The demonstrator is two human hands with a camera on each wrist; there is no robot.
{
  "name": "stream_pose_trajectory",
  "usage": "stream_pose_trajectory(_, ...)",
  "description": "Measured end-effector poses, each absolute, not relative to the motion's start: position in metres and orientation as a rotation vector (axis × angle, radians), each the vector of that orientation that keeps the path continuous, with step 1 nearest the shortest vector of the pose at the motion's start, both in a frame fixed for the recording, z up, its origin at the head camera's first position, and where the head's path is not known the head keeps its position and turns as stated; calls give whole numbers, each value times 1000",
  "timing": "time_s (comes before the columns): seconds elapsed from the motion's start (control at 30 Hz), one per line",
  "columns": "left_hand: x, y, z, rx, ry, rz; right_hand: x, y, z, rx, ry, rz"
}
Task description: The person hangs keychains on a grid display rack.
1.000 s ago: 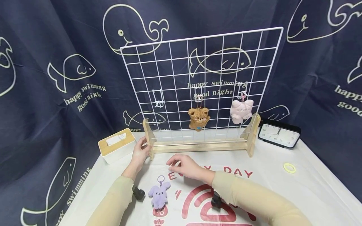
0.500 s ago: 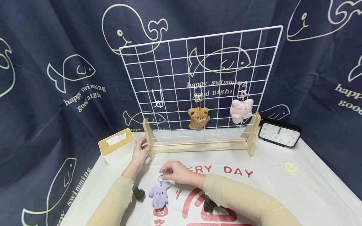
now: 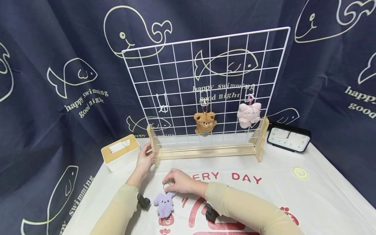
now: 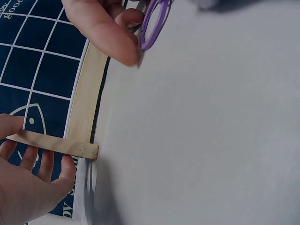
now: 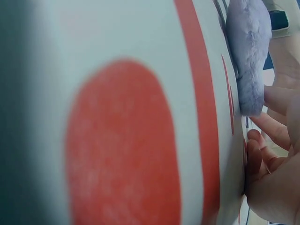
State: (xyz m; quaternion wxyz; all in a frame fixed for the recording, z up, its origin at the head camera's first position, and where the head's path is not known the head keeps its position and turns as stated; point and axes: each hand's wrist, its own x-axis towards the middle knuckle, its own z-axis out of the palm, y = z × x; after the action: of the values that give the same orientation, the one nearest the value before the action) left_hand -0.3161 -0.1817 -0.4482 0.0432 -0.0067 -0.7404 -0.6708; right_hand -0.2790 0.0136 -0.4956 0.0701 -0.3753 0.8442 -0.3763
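My left hand [image 3: 146, 160] grips the left wooden leg [image 4: 61, 144] of a white wire grid stand, thumb on one side and fingers on the other in the left wrist view. My right hand [image 3: 182, 181] pinches the purple key ring [image 4: 144, 38] of a lilac plush bunny keychain [image 3: 164, 207] with thumb and index finger. The bunny lies face up on the white tablecloth, close to the hand; its fuzzy side [image 5: 251, 56] shows in the right wrist view. Fingers partly hide the ring in the head view.
On the grid [image 3: 221, 78] hang a brown bear keychain [image 3: 204, 124] and a pale pink plush keychain [image 3: 248, 115]. A white hook [image 3: 163, 106] sits at its left. Tissue box [image 3: 121, 151] stands left; clock [image 3: 289, 138] and yellow ring [image 3: 300, 173] lie right.
My right hand has moved left and down to the bunny's key ring, and its fingers have closed there. The left hand keeps its hold on the stand's leg.
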Motion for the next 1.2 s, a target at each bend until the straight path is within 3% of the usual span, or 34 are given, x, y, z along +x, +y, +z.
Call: stream_pose_trajectory(1.2, -314, -181, -446, -24, -2269, -2060, -272, 6, -489, -956, 2595, -1143)
